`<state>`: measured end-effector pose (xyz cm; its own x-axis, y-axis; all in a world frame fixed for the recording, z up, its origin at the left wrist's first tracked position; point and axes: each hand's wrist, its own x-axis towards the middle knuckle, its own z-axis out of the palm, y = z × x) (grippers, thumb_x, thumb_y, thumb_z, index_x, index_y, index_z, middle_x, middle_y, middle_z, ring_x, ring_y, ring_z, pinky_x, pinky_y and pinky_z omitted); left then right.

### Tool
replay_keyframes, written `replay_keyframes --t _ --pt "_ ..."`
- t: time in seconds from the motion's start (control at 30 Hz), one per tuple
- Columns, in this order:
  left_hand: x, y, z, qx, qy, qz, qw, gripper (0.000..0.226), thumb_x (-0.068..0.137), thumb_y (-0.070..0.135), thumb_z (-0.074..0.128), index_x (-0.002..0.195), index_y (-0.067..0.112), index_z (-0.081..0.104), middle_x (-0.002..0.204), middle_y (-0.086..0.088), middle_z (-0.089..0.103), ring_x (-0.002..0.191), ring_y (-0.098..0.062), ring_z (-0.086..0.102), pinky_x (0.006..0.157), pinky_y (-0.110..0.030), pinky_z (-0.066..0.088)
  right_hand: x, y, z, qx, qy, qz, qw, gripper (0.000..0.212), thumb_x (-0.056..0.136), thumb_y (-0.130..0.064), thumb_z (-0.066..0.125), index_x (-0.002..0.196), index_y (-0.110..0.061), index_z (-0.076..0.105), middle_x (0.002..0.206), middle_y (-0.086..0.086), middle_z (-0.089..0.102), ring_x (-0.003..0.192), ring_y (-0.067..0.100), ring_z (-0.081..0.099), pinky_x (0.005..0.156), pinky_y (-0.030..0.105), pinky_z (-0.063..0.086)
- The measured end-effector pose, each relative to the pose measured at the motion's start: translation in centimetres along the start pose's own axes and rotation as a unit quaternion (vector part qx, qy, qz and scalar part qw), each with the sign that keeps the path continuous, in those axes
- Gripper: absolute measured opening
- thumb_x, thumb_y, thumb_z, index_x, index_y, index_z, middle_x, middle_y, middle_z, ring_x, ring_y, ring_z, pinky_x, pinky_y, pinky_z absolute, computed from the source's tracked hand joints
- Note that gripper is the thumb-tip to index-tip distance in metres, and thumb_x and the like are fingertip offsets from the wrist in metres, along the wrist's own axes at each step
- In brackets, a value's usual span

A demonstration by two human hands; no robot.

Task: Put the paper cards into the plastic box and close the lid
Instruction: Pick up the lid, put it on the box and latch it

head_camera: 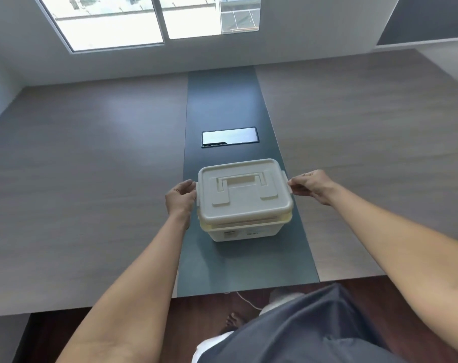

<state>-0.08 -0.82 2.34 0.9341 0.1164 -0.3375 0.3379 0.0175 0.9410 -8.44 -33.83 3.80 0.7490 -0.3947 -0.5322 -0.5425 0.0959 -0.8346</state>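
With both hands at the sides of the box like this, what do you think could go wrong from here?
1. The left hand and right hand are at the side latches of the plastic box; if only one snaps, the lid may sit crooked.
2. No paper cards are visible, so whether they are inside cannot be checked; the lid could be closing on an empty box.
3. Fingertips near the latches might get pinched.

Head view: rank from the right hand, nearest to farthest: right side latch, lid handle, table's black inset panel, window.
From the right hand:
1. Right side latch, at the fingertips on the plastic box's right edge.
2. Lid handle, folded flat on top of the lid, left of the hand.
3. Black inset panel, beyond the box on the table's dark centre strip.
4. Window, on the far wall.
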Motion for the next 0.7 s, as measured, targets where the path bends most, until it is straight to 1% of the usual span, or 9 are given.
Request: replay_keyframes --t 0.07,0.17,0.23,0.33,0.4,0.5,0.6,0.7 --pt "-0.1 0.0 0.0 0.003 -0.001 0.002 1.000 0.043 0.080 -0.007 0.073 0.122 0.000 0.064 0.115 -0.015 0.070 0.103 -0.022 0.067 0.092 -0.029 0.053 -0.1 0.2 0.0 0.000 -0.006 0.004 1.000 0.019 0.081 0.003 0.072 0.096 0.014 0.068 0.071 0.012 0.072 0.066 0.023 0.068 0.056 0.022 0.059" --pt "-0.4 0.1 -0.1 0.008 -0.009 0.007 1.000 0.043 0.081 -0.007 0.071 0.123 0.001 0.063 0.111 -0.012 0.069 0.098 -0.019 0.066 0.078 -0.018 0.052 0.0 0.6 -0.2 0.004 -0.013 0.011 1.000 0.017 0.081 0.003 0.072 0.094 0.013 0.069 0.072 0.012 0.072 0.067 0.023 0.068 0.061 0.024 0.061" --pt "-0.4 0.0 -0.2 0.015 -0.014 0.009 1.000 0.044 0.081 -0.009 0.070 0.124 -0.001 0.063 0.110 -0.011 0.069 0.097 -0.019 0.066 0.072 -0.013 0.051 0.0 1.0 -0.3 0.005 -0.018 0.017 1.000 0.015 0.081 0.003 0.072 0.093 0.011 0.069 0.072 0.012 0.073 0.068 0.023 0.068 0.064 0.025 0.061" --pt "-0.3 -0.5 -0.5 0.018 -0.018 0.010 1.000 0.045 0.081 -0.010 0.069 0.125 -0.002 0.062 0.114 -0.014 0.069 0.098 -0.019 0.066 0.072 -0.012 0.052 0.0 1.3 -0.4 0.009 -0.021 0.018 1.000 0.014 0.081 0.001 0.073 0.092 0.009 0.071 0.074 0.013 0.073 0.069 0.023 0.068 0.068 0.026 0.061" --pt "-0.4 -0.8 -0.6 0.014 -0.021 0.012 1.000 0.044 0.082 -0.010 0.068 0.125 -0.002 0.062 0.117 -0.016 0.068 0.100 -0.020 0.065 0.069 -0.010 0.052 0.0 1.4 -0.5 0.009 -0.029 0.020 0.999 0.010 0.081 0.001 0.073 0.089 0.006 0.071 0.072 0.011 0.074 0.068 0.021 0.069 0.071 0.026 0.061" --pt "-0.5 -1.0 -0.7 0.004 -0.029 0.012 1.000 0.043 0.084 -0.010 0.066 0.126 -0.003 0.060 0.118 -0.017 0.067 0.101 -0.020 0.065 0.066 -0.009 0.052 -0.1 1.6 -0.8 0.013 -0.041 0.029 0.999 0.007 0.081 0.001 0.072 0.087 0.004 0.071 0.068 0.008 0.074 0.066 0.019 0.069 0.070 0.025 0.061" --pt "-0.4 -1.2 -1.1 0.003 -0.043 0.012 0.999 0.043 0.085 -0.011 0.064 0.127 -0.004 0.059 0.119 -0.017 0.066 0.100 -0.019 0.064 0.068 -0.009 0.052 -0.2 1.6 -0.9 0.019 -0.047 0.034 0.998 0.006 0.082 0.002 0.072 0.088 0.003 0.072 0.071 0.009 0.074 0.069 0.020 0.069 0.070 0.025 0.061" --pt "-0.3 -1.8 -1.6 0.008 -0.056 0.011 0.998 0.044 0.085 -0.013 0.064 0.128 -0.004 0.059 0.119 -0.016 0.066 0.101 -0.019 0.064 0.072 -0.010 0.053 -0.3 1.6 -1.0 0.009 -0.062 0.045 0.997 0.004 0.084 0.002 0.070 0.087 0.003 0.072 0.074 0.010 0.074 0.070 0.019 0.070 0.074 0.026 0.061"
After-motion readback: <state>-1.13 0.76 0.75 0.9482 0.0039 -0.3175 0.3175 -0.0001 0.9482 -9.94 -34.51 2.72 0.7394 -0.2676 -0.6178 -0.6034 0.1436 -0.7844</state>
